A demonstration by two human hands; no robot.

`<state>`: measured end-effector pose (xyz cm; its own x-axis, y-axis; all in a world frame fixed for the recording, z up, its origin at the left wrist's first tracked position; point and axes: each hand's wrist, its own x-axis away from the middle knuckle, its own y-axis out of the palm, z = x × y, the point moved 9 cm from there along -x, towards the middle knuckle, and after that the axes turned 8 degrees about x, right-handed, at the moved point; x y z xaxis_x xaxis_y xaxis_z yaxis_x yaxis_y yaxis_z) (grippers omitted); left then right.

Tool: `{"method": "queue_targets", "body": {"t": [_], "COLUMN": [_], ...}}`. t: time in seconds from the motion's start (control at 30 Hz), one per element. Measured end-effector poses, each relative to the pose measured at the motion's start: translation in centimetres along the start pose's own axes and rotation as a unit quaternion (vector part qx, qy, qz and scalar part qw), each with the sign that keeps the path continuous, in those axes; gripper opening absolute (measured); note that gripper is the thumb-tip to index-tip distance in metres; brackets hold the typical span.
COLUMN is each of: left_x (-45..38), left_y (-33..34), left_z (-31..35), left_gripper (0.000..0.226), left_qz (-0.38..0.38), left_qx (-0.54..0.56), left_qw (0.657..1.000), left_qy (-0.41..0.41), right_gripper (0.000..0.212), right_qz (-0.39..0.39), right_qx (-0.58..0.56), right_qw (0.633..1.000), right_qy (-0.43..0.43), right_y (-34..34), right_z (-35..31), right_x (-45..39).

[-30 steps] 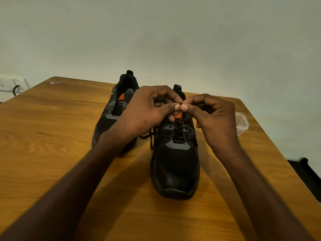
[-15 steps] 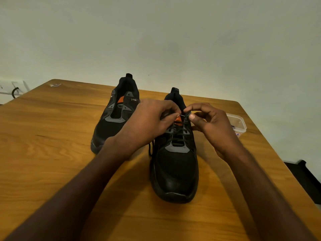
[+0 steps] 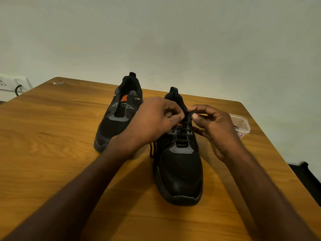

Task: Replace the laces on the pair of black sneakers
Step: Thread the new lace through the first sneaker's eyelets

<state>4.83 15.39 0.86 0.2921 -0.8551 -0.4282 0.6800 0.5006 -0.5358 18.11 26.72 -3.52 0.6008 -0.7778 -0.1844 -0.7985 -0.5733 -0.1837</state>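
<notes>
Two black sneakers with grey and orange trim stand on the wooden table [image 3: 52, 153], toes toward me. The near right sneaker [image 3: 180, 167] carries a black lace [image 3: 182, 133] crossed through its eyelets, with a loose end hanging by its left side. The far left sneaker [image 3: 118, 119] shows no lace in its open eyelets. Both hands work at the top of the right sneaker's tongue. My left hand [image 3: 156, 120] pinches the lace with curled fingers. My right hand [image 3: 213, 126] pinches the lace between thumb and forefinger.
A small clear plastic container [image 3: 241, 124] with a label sits at the table's right edge, behind my right hand. A wall socket with a plugged cable [image 3: 17, 86] is at the far left. A dark object [image 3: 305, 180] stands off the table's right side.
The hands have dropped from above the tongue to the top eyelets and drawn slightly apart, still pinching the lace. The view has tilted a little.
</notes>
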Motion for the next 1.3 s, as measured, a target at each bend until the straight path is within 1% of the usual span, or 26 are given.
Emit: {"method": "queue_targets", "body": {"t": [0.1,0.17,0.27,0.33,0.4,0.5,0.6,0.63,0.77,0.83,0.87,0.93,1.0,1.07,1.2,1.23,1.3], "left_x": [0.2,0.2,0.4,0.5,0.7,0.6,0.4,0.2,-0.2,-0.2,-0.3,-0.4,-0.3,-0.1,0.0,-0.2,-0.3], "left_y": [0.4,0.4,0.8,0.8,0.6,0.2,0.7,0.9,0.9,0.6,0.5,0.6,0.7,0.8,0.1,0.1,0.6], "left_z": [-0.4,-0.2,0.1,0.3,0.5,0.1,-0.2,-0.4,-1.5,-1.8,-2.0,-2.0,-1.8,-1.6,-1.2,-1.1,-1.5], "left_gripper": [0.01,0.01,0.013,0.014,0.013,0.009,0.005,0.004,0.011,0.013,0.014,0.015,0.008,0.012,0.007,0.007,0.011], "left_qz": [-0.023,-0.019,0.003,0.032,0.054,0.058,0.041,0.024,-0.064,-0.079,-0.072,-0.033,0.013,0.032,0.035,0.027,-0.009], "left_qx": [0.032,0.028,-0.057,-0.12,-0.148,-0.135,-0.096,-0.077,0.0,0.04,0.042,0.03,0.025,0.021,-0.089,-0.086,-0.034], "left_qw": [0.999,0.999,0.998,0.992,0.987,0.989,0.994,0.996,0.996,0.994,0.995,0.998,0.999,0.999,0.995,0.996,0.999], "left_qy": [-0.026,-0.024,-0.019,-0.019,-0.017,-0.013,-0.028,-0.038,-0.067,-0.064,-0.059,-0.049,-0.036,-0.033,-0.025,-0.017,-0.02], "right_gripper": [0.023,0.023,0.023,0.023,0.023,0.023,0.023,0.023,0.024,0.023,0.024,0.024,0.025,0.026,0.026,0.026,0.026], "right_qz": [0.007,0.012,0.015,0.018,0.021,0.017,0.01,0.008,0.008,0.009,0.009,0.011,0.016,0.023,0.036,0.04,0.043], "right_qx": [0.0,0.0,-0.001,0.0,0.002,0.002,0.003,0.002,0.007,0.013,0.017,0.022,0.024,0.022,0.016,0.016,0.022], "right_qw": [1.0,1.0,1.0,1.0,1.0,1.0,1.0,1.0,1.0,1.0,1.0,1.0,1.0,0.999,0.999,0.999,0.999], "right_qy": [0.002,0.003,0.007,0.007,0.007,0.005,0.002,0.001,0.0,-0.003,-0.005,-0.008,-0.01,-0.011,-0.016,-0.019,-0.025], "right_y": [0.1,0.1,0.2,0.4,0.4,0.6,0.9,1.0,0.9,0.9,0.9,1.0,0.9,0.8,0.7,0.8,1.0], "right_z": [-0.1,-0.2,-0.2,-0.2,-0.3,-0.3,-0.5,-0.6,-0.8,-0.9,-1.0,-1.0,-1.0,-1.1,-0.9,-0.9,-1.0], "right_x": [0.2,0.2,0.3,0.3,0.3,0.4,0.5,0.6,0.7,0.7,0.7,0.7,0.8,0.8,0.7,0.7,0.8]}}
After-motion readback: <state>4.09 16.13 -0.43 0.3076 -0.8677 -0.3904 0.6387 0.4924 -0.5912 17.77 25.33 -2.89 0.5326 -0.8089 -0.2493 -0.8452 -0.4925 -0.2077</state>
